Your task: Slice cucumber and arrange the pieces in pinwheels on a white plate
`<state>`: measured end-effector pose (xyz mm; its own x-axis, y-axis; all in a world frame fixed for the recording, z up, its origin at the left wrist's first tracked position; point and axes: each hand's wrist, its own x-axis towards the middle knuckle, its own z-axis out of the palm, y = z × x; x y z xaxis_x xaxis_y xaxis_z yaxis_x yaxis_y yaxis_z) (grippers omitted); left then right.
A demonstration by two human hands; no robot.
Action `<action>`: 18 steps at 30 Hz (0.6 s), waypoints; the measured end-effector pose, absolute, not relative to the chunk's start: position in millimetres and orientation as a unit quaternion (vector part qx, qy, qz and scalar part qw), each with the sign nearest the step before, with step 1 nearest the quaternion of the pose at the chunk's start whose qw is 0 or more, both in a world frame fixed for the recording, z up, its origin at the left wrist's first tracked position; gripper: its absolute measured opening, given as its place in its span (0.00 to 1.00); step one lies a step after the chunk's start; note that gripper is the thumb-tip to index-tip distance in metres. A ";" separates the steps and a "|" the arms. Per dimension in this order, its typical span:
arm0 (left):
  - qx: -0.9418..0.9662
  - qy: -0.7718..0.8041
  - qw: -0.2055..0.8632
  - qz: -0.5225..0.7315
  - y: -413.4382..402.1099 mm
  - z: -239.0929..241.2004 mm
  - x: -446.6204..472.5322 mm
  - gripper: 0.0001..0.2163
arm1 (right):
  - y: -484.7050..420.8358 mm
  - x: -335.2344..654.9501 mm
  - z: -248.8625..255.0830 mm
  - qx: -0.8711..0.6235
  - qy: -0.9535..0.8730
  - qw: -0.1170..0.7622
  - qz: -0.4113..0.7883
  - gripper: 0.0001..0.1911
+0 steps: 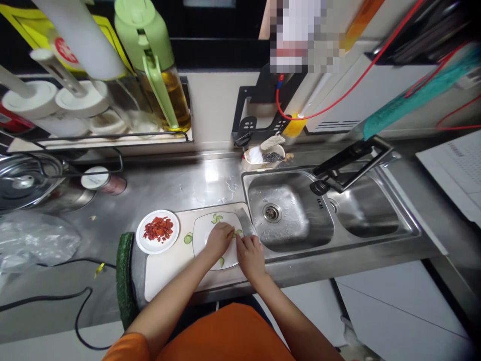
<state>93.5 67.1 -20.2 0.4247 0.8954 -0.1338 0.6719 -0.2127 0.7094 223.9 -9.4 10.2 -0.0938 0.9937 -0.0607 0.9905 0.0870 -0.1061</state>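
Note:
My left hand (220, 239) and my right hand (251, 254) meet over the right side of a squarish white plate (203, 225). Their fingers are pinched together around a small green cucumber slice (237, 233), partly hidden by the fingertips. More cucumber slices (217, 218) lie near the plate's far edge, and another piece (221, 261) sits by its near edge. The plate rests on a pale cutting board (165, 273). A loose cucumber slice (188, 238) lies on the board, left of the plate.
A round plate of chopped red pieces (158, 229) overlaps the board's left corner. Beside it lies a long cucumber (125, 281). The double sink (293, 215) is at right, under a black faucet (338, 165). A plastic bag (37, 240) and black cable (80, 311) lie left.

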 end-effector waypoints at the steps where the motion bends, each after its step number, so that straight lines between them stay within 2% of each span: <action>1: 0.760 0.514 0.364 0.158 67.3 -19.8 93.8 0.08 | -10.1 225.0 11.5 -0.676 -0.734 0.018 0.061 0.18; 9: 0.747 0.525 0.346 0.217 59.9 -3.8 73.3 0.09 | -18.1 232.3 18.0 -0.688 -0.719 0.061 0.082 0.14; 12: 0.740 0.569 0.276 0.231 50.1 6.7 38.5 0.09 | -21.8 230.3 17.6 -0.670 -0.731 0.088 0.095 0.13; 18: 0.668 0.726 0.106 0.123 26.1 16.2 -22.4 0.09 | -25.8 216.9 18.5 -0.637 -0.755 0.107 0.110 0.11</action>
